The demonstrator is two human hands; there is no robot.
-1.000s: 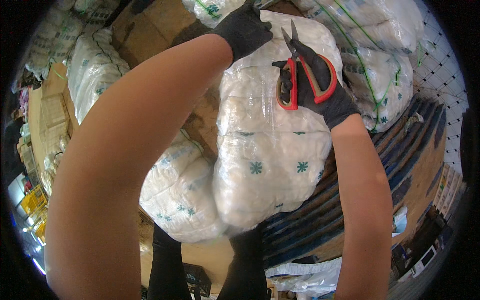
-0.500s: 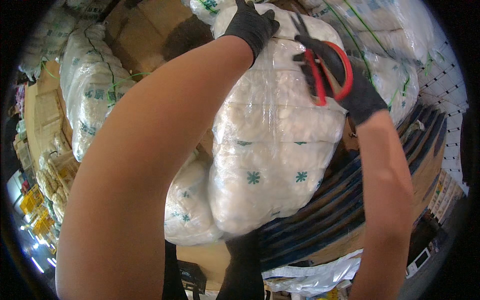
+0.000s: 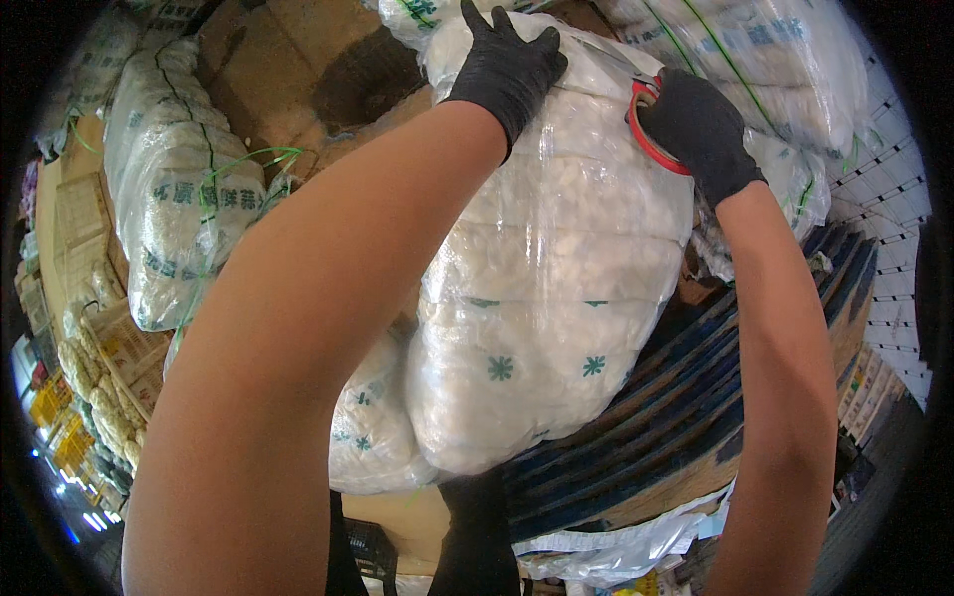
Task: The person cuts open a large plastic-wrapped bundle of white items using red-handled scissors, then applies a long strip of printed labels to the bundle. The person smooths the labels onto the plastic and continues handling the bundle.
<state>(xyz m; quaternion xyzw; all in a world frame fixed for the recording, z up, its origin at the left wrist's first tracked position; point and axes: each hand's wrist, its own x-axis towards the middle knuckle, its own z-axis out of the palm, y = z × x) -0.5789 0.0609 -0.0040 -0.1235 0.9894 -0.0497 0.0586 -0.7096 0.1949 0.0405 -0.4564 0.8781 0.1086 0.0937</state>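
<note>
A large clear plastic bag [image 3: 556, 258], packed with pale lumpy contents and printed with green star-like marks, lies in front of me. My left hand [image 3: 507, 74], in a black glove, presses on its far end with fingers spread. My right hand [image 3: 693, 124], also black-gloved, is closed round the red handles of a pair of scissors [image 3: 641, 119]. Their blades point to the upper left, low over the far right part of the bag. Whether the tips touch the plastic I cannot tell.
Similar packed bags stand at the left [image 3: 184, 189] and upper right, tied with green string. A smaller filled bag [image 3: 373, 427] sits against the near left side. Dark ridged stacked sheets [image 3: 646, 417] lie at the right. Brown cardboard [image 3: 258, 70] covers the far left.
My right hand has turned and brought the scissors down to the bag's far end, blades now slanting left. My left hand stays at the far end, fingers more spread.
</note>
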